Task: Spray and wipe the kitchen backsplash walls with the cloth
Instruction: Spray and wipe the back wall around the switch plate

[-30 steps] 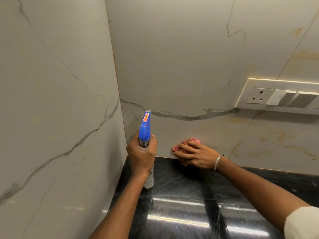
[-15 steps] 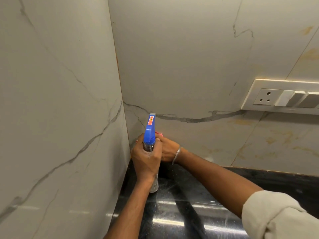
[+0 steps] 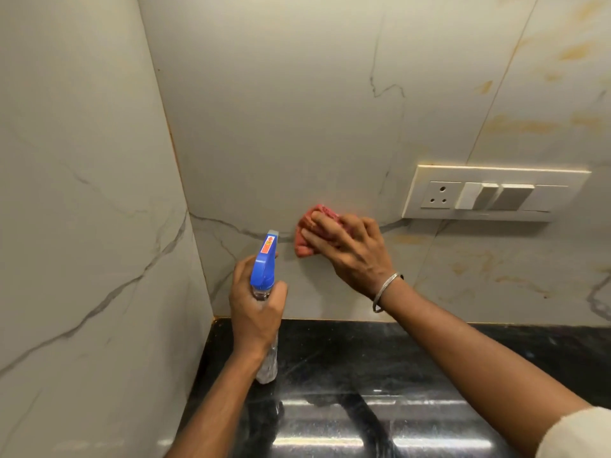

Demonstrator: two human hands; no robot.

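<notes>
The pale marbled back wall (image 3: 297, 110) and side wall (image 3: 82, 193) meet in a corner above the glossy black surface (image 3: 413, 358). A switch plate (image 3: 492, 193) sits on the back wall (one socket, rockers beside it). The left hand (image 3: 254, 312) wraps round the blue-topped spray bottle (image 3: 264, 262) near the corner. The right hand (image 3: 350, 256), fingers flat, presses the pink cloth (image 3: 305, 233) against the back wall, left of the plate.
</notes>
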